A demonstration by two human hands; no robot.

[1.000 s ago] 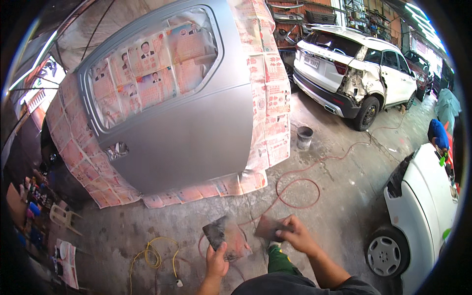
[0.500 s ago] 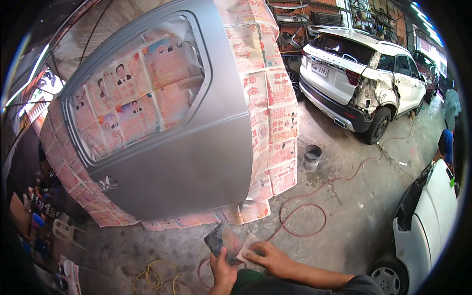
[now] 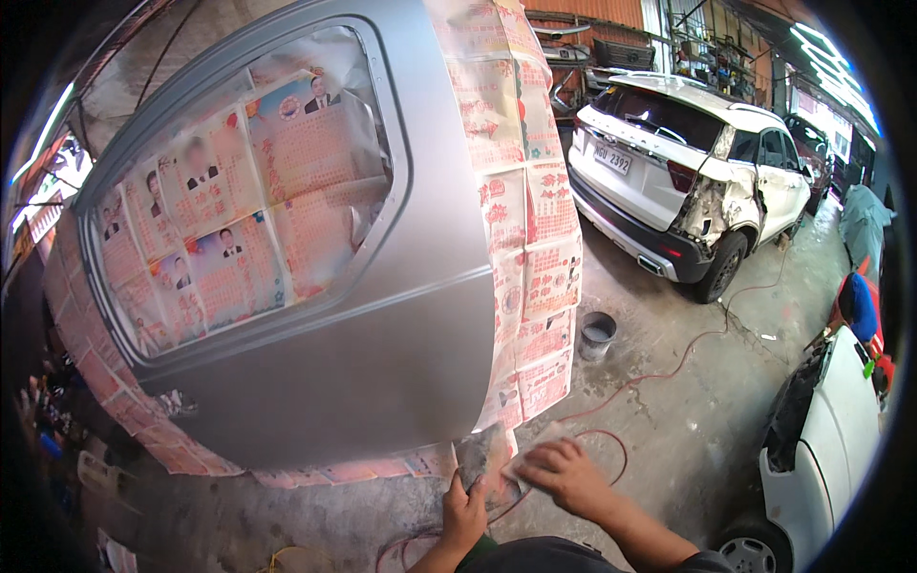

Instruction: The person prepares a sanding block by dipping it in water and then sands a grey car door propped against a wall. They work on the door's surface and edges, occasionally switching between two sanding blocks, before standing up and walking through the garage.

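Observation:
My left hand (image 3: pixel 463 516) grips a dark, smeared flat board (image 3: pixel 485 456) by its lower edge, the thumb lying up along its face. Just to the right, my right hand (image 3: pixel 568 477) is slightly blurred, its fingers bent over a pale, thin flat piece (image 3: pixel 516 468), mostly hidden beneath them. Both hands are below the lower right corner of a grey vehicle body panel (image 3: pixel 353 372). Printed paper sheets (image 3: pixel 528 286) cover its window opening and surround its edges.
A dark bucket (image 3: pixel 597 336) with grey contents stands on the concrete floor. A red hose (image 3: pixel 659 372) loops across the floor behind my right hand. A white car (image 3: pixel 688 162) with a damaged rear corner is parked at the back right; another white vehicle (image 3: pixel 826 439) stands at the right.
Both hands have moved up and right with the board. My right hand has lifted slightly off the board's edge, and its pale piece shows less. The view has shifted, so the panel appears larger.

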